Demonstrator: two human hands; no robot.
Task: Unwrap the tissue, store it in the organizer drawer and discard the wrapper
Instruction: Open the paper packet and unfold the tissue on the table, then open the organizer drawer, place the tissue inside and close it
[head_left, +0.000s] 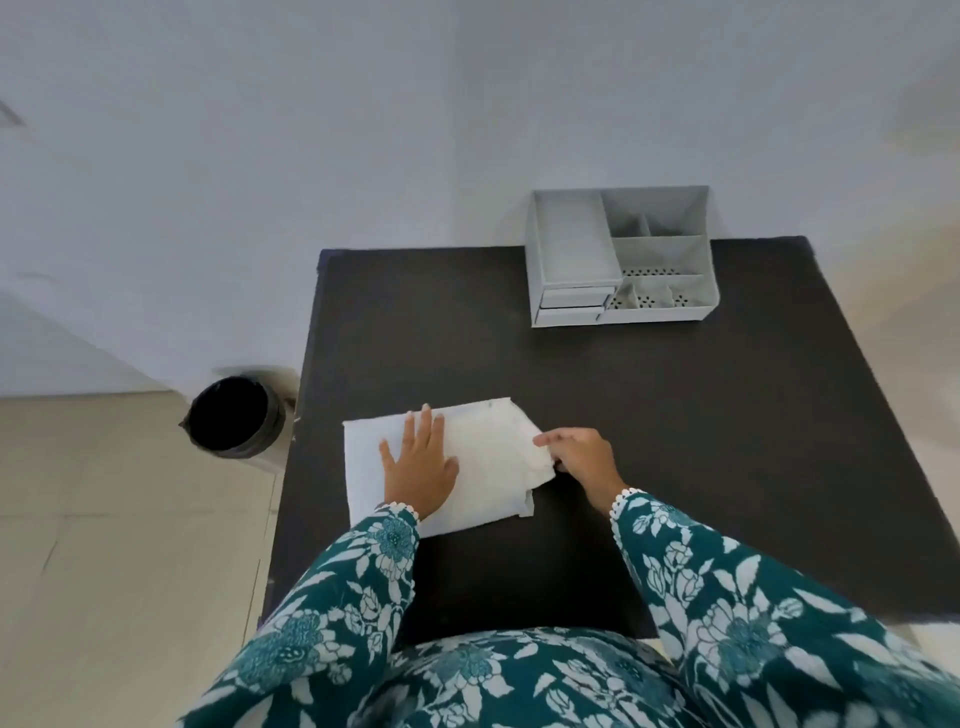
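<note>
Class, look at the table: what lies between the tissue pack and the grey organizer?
Nothing: the head view shows only bare dark table between the tissue pack and organizer.

**Clearance on the dark table**

Table (675, 467) mostly bare. Grey organizer (621, 257) stands at the far edge, right of centre; open surface lies between it and the tissue pack (498, 457) near the left edge. Both hands occupy the pack: left hand (418, 462) flat on top, right hand (582, 457) at its right end. Right half of table unobstructed. Black-lined bin (234, 415) on floor just off the left edge.
</note>
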